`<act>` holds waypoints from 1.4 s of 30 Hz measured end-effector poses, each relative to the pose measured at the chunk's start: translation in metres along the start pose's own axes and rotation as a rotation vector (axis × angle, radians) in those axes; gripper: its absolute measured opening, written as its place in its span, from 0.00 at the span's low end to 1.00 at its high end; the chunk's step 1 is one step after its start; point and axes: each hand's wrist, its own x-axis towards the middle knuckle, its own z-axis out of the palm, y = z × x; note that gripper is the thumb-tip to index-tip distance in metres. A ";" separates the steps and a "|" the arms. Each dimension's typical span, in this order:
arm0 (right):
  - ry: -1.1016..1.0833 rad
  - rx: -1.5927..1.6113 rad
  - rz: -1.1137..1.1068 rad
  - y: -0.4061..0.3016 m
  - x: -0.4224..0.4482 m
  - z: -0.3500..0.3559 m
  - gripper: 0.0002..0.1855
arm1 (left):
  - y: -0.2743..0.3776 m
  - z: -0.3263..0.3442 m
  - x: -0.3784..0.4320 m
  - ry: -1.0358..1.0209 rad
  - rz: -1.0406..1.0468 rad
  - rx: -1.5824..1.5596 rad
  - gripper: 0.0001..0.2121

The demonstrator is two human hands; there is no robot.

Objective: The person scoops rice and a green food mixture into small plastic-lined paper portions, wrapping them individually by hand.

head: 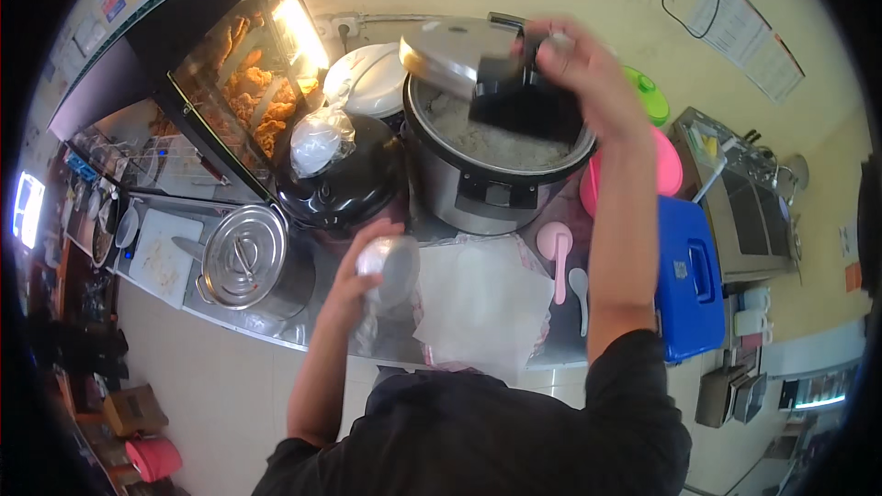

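Note:
My right hand (579, 62) grips the black-handled metal lid (448, 48) of a large rice cooker (482, 200). The lid is tilted over the pot, and white rice (475, 127) shows below it. In my left hand (355, 275) is a small round cup or bowl (389, 269), blurred, with what looks like clear plastic about it. Sheets of wrapping paper (482, 296) lie on the metal counter in front of me. A pink scoop (559, 255) and a white spoon (579, 293) rest to the right of the paper.
Left stand a lidded steel pot (244, 258), a black lidded pot (344, 172) with a plastic-wrapped bundle on top, a cutting board (165, 255) with a knife, and a lit display case (220, 96) of fried chicken. A blue box (689, 282) and pink container (661, 162) are right.

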 end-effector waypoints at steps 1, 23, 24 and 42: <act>-0.095 0.124 0.057 -0.021 0.019 -0.016 0.30 | 0.017 0.013 0.021 -0.033 0.018 0.010 0.45; 0.642 -0.530 -0.293 -0.115 -0.091 -0.076 0.27 | 0.183 0.184 0.393 -0.096 0.515 -0.179 0.24; 0.703 -0.431 -0.298 -0.105 -0.106 -0.052 0.21 | 0.209 0.158 0.404 -0.091 0.592 -0.113 0.24; 0.420 -1.156 1.127 0.232 -0.418 0.090 0.33 | -0.046 0.024 0.041 -0.408 -0.537 0.338 0.41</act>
